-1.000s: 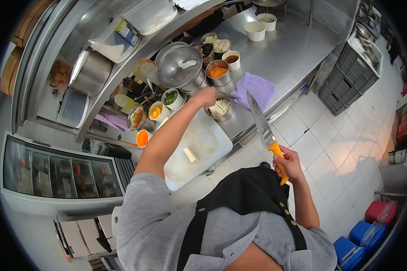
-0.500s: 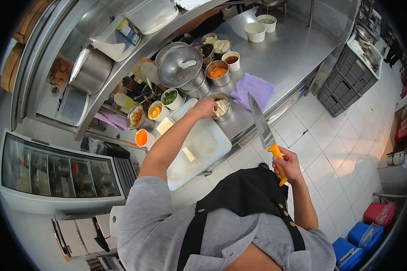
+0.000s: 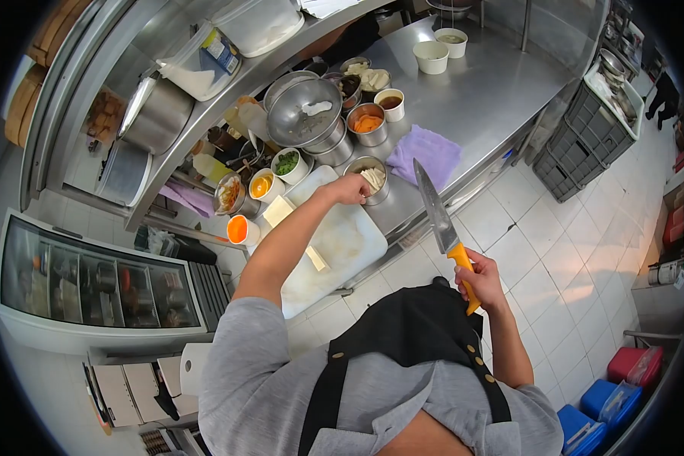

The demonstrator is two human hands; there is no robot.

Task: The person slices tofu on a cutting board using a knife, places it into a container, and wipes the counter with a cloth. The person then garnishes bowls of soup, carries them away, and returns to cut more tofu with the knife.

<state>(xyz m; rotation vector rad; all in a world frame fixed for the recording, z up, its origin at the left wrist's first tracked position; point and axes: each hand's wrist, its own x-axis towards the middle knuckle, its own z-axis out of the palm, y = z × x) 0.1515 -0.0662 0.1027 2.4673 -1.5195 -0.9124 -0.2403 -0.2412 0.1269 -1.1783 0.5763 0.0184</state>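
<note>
Pale flat slab (image 3: 317, 259), part hidden by L forearm (image 3: 287, 243), sits approx. 7 o'clock on white rectangular cutting board (image 3: 353, 237). L hand (image 3: 349, 189), fingers bunched at 8 o'clock of round steel pot (image 3: 381, 196) w/ white strips (image 3: 374, 178): prob. handling those; can't tell if gripping. Yellow-handled steel knife (image 3: 439, 222) points 11 o'clock, R hand (image 3: 482, 282) clamped on handle; next move prob. needs edge kept clear.

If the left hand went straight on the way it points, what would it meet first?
The left hand would probably meet the metal container of pale strips first; whether they already touch is hard to tell.
</note>
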